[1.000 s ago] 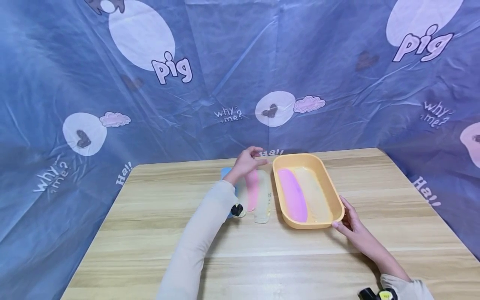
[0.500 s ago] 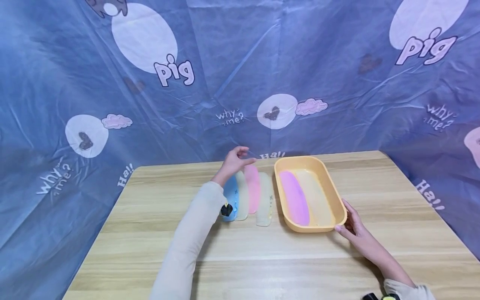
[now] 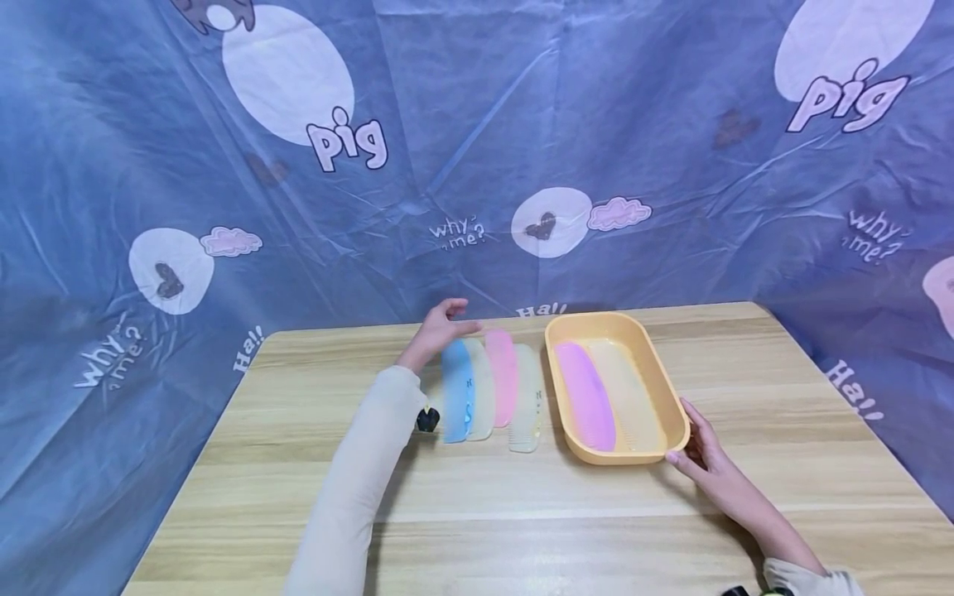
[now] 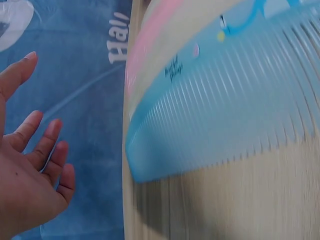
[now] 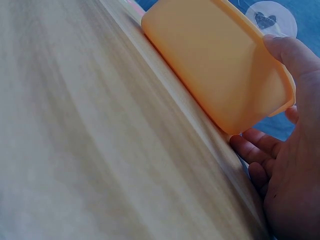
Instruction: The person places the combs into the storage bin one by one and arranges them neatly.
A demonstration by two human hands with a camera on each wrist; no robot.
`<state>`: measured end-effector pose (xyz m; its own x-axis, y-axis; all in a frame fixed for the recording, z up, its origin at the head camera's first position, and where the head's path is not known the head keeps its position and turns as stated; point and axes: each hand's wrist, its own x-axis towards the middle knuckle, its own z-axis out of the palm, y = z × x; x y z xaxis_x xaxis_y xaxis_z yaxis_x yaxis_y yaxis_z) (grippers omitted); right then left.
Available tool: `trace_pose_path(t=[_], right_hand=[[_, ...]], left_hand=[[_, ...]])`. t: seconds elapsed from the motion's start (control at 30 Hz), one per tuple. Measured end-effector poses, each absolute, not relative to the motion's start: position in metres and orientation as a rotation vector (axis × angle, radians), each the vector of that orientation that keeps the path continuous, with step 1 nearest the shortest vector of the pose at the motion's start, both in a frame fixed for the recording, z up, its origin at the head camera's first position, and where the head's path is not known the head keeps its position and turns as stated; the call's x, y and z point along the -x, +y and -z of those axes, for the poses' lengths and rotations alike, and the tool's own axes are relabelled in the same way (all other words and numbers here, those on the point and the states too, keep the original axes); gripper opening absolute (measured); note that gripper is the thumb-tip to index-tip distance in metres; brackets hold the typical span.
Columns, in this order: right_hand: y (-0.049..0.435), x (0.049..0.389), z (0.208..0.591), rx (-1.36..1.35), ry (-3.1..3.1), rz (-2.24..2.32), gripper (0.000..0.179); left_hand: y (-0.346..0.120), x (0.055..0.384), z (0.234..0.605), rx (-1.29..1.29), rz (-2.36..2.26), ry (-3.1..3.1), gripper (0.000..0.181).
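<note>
Left hand [image 3: 438, 329], fingers loosely parted and holding nothing, near far end of blue comb [image 3: 456, 389]; right hand [image 3: 704, 451], gripping corner of orange tray [image 3: 619, 457] (inside: purple comb [image 3: 587, 397], translucent comb [image 3: 626, 393]); on worktop [image 3: 522, 538], beside blue comb: pale comb [image 3: 483, 389], pink comb [image 3: 503, 377], second pale comb [image 3: 526, 397]

My left arm [image 3: 350, 476] stretches out, left hand [image 3: 438, 331] hovering, thumb [image 4: 17, 77] wide of loosely curved fingers [image 4: 47, 145]; my right hand [image 3: 706, 455] grips!
</note>
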<state>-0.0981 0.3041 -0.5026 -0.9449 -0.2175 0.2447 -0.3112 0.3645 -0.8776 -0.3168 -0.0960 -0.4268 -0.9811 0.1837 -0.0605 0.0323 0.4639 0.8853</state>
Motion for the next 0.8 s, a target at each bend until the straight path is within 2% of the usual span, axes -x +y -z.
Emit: trace_pose_path(t=[0.8], right_hand=[[0.302,0.097,0.502,-0.511,-2.499,-1.65,0.079]], left_hand=[[-0.143,0.315,0.449,-0.046,-1.561,2.464,0.071]])
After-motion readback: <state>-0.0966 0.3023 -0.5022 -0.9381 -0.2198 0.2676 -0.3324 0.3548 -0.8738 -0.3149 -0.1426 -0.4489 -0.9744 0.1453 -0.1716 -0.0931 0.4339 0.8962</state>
